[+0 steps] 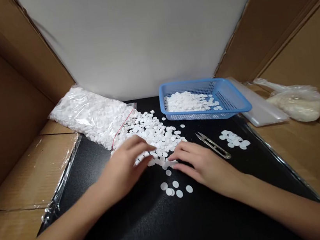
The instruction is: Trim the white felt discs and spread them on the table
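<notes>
Small white round discs [152, 131] spill in a heap from the mouth of a clear plastic bag [88, 109] packed with more of them. At the left front of the heap, my left hand [126, 162] is curved with thumb and fingers apart, and nothing shows in its grasp. Over the heap's front right edge reaches my right hand [202, 163], fingers spread, fingertips at some discs. Several loose discs [179, 193] lie flat on the black table surface [150, 223] in front of the hands. What lies under the fingertips is partly hidden.
A blue perforated basket [206, 116] with white discs stands at the back right. Thread snips [213, 145] lie beside my right hand, near a small group of discs [234, 140]. Farther right are clear plastic sheets [264, 108] and a tied bag [299, 103]. Cardboard walls flank both sides.
</notes>
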Demonstrator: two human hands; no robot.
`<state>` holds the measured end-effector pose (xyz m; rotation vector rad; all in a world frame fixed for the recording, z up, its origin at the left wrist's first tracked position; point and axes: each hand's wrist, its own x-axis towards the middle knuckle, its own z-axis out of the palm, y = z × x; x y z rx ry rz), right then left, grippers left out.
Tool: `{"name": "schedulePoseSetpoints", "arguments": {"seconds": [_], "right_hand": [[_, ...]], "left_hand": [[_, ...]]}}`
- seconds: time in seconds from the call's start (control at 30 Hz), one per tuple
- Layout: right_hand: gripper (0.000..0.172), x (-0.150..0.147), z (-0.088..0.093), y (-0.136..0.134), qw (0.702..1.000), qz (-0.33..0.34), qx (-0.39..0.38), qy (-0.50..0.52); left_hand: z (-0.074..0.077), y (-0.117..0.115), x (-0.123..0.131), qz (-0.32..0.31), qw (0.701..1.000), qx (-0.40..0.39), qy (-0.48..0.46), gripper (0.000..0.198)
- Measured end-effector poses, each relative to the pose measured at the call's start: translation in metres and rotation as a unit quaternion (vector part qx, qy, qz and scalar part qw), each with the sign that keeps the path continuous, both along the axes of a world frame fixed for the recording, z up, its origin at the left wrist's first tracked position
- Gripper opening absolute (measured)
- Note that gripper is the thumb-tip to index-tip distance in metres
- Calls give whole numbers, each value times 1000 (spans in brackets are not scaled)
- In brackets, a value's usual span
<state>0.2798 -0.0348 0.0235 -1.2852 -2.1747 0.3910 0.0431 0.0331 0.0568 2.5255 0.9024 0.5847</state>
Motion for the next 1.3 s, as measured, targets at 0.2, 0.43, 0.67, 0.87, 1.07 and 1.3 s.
{"name": "schedulePoseSetpoints", "arguments": {"seconds": [0.2, 0.43, 0.67, 0.87, 1.07, 1.3], "right_hand": [[14, -7, -29, 3, 996, -18, -84, 33], [18, -1, -23, 5, 983, -38, -151, 97], [16, 5, -15, 1, 983, 80, -163, 40], [18, 8, -13, 4, 990, -60, -107, 68], [12, 22, -18, 6, 992, -99, -31, -78], [9, 78, -30, 20, 945, -224, -48, -233]], "left_hand": [[-47, -8, 24, -53, 996, -23, 72, 16], [-46, 3, 8, -50, 996, -75, 29, 11], [-39, 4, 0, -52, 992, -105, 39, 10], [-45, -7, 10, -54, 998, -11, 37, 13], [-50, -19, 22, -51, 995, 2, 80, 11], [-39, -20, 19, -57, 988, -143, -31, 13]]}}
